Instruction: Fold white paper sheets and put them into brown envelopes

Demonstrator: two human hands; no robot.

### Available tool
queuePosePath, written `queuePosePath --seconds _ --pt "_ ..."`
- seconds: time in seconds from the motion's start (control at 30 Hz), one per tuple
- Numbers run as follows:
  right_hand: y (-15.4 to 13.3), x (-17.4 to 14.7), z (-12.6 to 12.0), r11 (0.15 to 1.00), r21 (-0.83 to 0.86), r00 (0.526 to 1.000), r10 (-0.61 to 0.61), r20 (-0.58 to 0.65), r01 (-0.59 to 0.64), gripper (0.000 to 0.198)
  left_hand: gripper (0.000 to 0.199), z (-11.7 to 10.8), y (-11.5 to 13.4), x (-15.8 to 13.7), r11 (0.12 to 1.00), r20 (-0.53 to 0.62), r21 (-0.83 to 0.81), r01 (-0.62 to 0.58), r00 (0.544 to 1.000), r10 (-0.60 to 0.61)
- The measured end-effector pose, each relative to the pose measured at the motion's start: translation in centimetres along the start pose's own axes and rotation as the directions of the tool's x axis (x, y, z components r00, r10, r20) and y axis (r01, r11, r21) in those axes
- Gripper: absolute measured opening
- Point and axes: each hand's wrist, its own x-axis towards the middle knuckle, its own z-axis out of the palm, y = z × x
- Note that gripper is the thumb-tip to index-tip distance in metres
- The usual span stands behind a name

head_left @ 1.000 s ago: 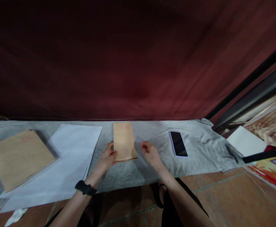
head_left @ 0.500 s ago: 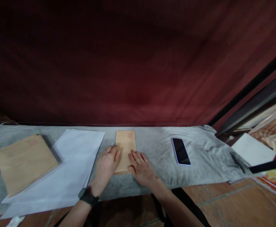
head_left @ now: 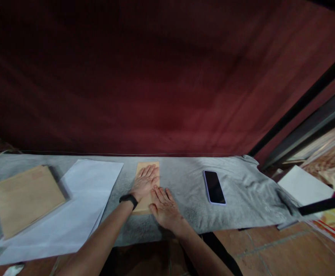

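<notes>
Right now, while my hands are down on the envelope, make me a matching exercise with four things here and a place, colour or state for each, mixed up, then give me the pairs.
Things
1. Left hand
2. Smartphone
3. Paper sheets
4. Wide brown envelope

Places, colours and states
A. Dark screen, pale purple edge
B. Lying partly over the sheets
C. Back upward, flat on the narrow brown envelope
D. White, partly covered

Right pairs: 1-C, 2-A, 3-D, 4-B
</notes>
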Motion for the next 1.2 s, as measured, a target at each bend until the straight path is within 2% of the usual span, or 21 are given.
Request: queuePosePath --seconds 0.1,0.27,0.37,0.43,0.53,0.67,0.73,0.87,1.0,1.2 --pt "0.3 0.1 -0.3 0.999 0.043 0.999 0.007 0.047 -0.009 0.056 0.056 0.5 -0.2 -2.1 1.000 -0.022 -0.002 0.003 1.000 -0.003" --pt "1.0 0.0 -0.9 0.996 0.084 0.991 -0.024 0.133 0.013 0.055 0.059 0.4 0.1 -7.6 0.998 0.069 -0.018 -0.057 0.996 0.058" --pt "1.4 -0.2 -1.3 0.996 0.088 0.986 -0.022 0.168 0.007 0.055 0.068 -0.2 0.6 -11.0 0.996 0.096 -0.055 -0.065 0.993 0.070" --pt "1.7 -0.4 -1.8 0.995 0.103 0.981 -0.035 0.191 0.015 0.056 0.069 -0.7 0.7 -12.8 0.991 0.063 -0.103 -0.080 0.994 0.087" --pt "2.1 -0.7 -2.7 0.990 0.133 0.977 -0.076 0.198 0.050 0.057 0.056 -1.6 0.5 -14.4 0.979 -0.030 -0.170 -0.113 0.994 0.109" --pt "2.2 -1.3 -3.6 0.984 0.140 0.980 -0.130 0.150 0.109 0.062 0.045 -2.7 0.2 -15.2 0.973 -0.090 -0.180 -0.145 0.987 0.130" --pt "1.9 -1.5 -3.7 0.984 0.134 0.985 -0.130 0.113 0.114 0.055 0.038 -3.0 0.5 -15.2 0.972 -0.117 -0.183 -0.147 0.985 0.127" --pt "1.2 -1.3 -3.3 0.988 0.133 0.996 -0.083 0.023 0.079 0.035 0.031 -3.2 1.1 -14.9 0.971 -0.151 -0.204 -0.126 0.984 0.096" --pt "0.8 -0.9 -2.8 0.990 0.141 1.000 -0.003 -0.029 0.007 0.021 0.031 -3.1 1.0 -14.6 0.952 -0.156 -0.297 -0.075 0.987 0.029" --pt "0.7 -0.8 -2.4 0.996 0.089 0.999 0.030 -0.019 -0.028 0.025 0.029 -3.1 1.3 -14.5 0.931 -0.139 -0.366 -0.002 0.989 -0.052"
